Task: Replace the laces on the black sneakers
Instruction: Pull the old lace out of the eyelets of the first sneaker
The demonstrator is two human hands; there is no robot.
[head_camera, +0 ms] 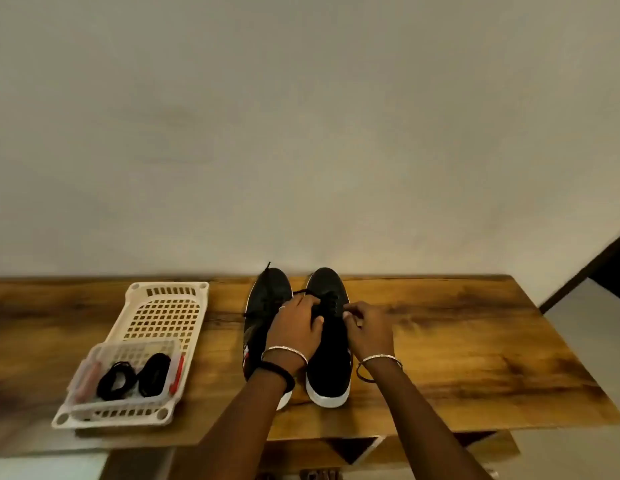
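Two black sneakers with white soles stand side by side on the wooden table (457, 341), toes toward the wall. The left sneaker (267, 299) has a loose black lace end sticking out near its toe. Over the lacing of the right sneaker (327, 362) my left hand (294, 327) pinches a black lace (307, 292) that runs across the gap between the shoes. My right hand (369, 329) pinches at the right side of the same shoe's lacing. Two coiled black laces (133, 375) lie in a small clear box.
A cream plastic basket tray (163, 306) sits at the left of the table, with the small clear box (128, 348) resting in its near end. The wall stands right behind the shoes. A shelf opening shows below the table's front edge.
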